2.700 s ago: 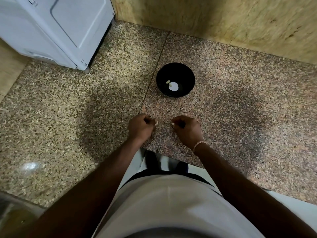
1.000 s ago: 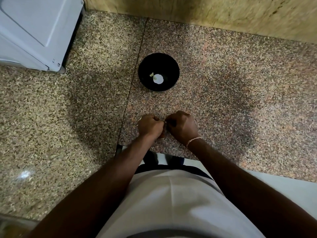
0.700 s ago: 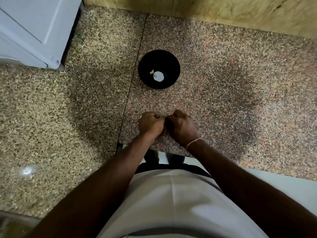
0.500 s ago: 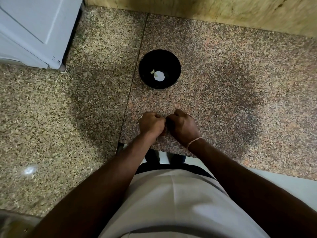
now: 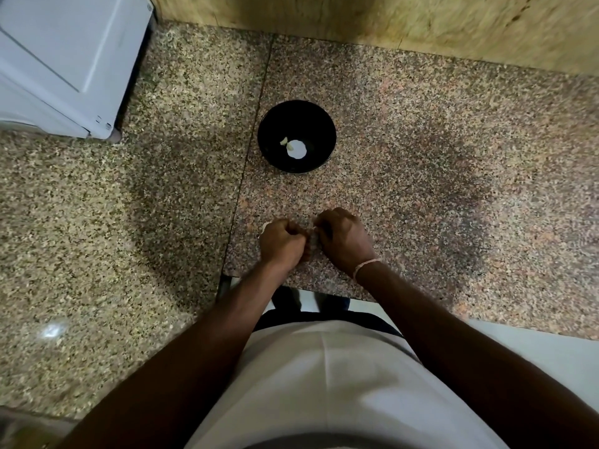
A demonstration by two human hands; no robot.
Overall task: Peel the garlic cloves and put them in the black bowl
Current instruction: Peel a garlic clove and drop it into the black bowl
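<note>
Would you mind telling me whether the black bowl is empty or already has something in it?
Not empty. The black bowl stands upright on the counter, holding a small pale piece beside a white patch; whether that is peeled garlic, I cannot tell.

Hidden between the curled left hand (image 5: pixel 281 243) and right hand (image 5: pixel 344 238): whatever gets pinched there, blurred and too small to name. Too small to tell apart in the black bowl (image 5: pixel 321 124): a pale bit (image 5: pixel 284 141) beside a white patch (image 5: pixel 296 149). Cut off by the far left edge: a white appliance (image 5: pixel 64 59). Cropped at the near edge: both forearms.
</note>
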